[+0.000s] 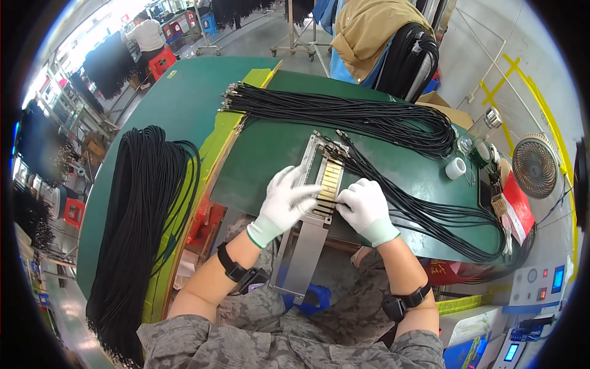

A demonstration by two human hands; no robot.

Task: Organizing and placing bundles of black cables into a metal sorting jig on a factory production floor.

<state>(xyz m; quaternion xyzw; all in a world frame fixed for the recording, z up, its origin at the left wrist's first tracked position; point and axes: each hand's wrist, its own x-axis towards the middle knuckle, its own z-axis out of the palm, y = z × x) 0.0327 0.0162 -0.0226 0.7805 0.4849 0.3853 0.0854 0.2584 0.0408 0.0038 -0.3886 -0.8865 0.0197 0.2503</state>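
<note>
I work at a green table [249, 163], its near edge in front of my lap; a yellow-green strip [212, 147] crosses it, with a thick bundle of black cables [132, 209] draped over its left side and another long bundle [344, 117] lying along the far side; beyond stand a chair with a tan jacket [378, 31], a red stool [162, 61] with a seated person [147, 35], and, to my right, a small fan [536, 165] by the wall; the metal fixture [310, 249] lies between my hands, jutting past the table edge, its yellow slotted strip [330, 179] uppermost, loose cables [424, 212] running from its far end to the right; my gloved left hand [286, 200] is spread, holding nothing I can see, fingertips over the slots; my gloved right hand [365, 208] has thumb and forefinger drawn together beside the strip; whether they grip a cable I cannot tell; my fingers hide some lower slots, and the left bundle's lower end blurs into the dark rim.
</note>
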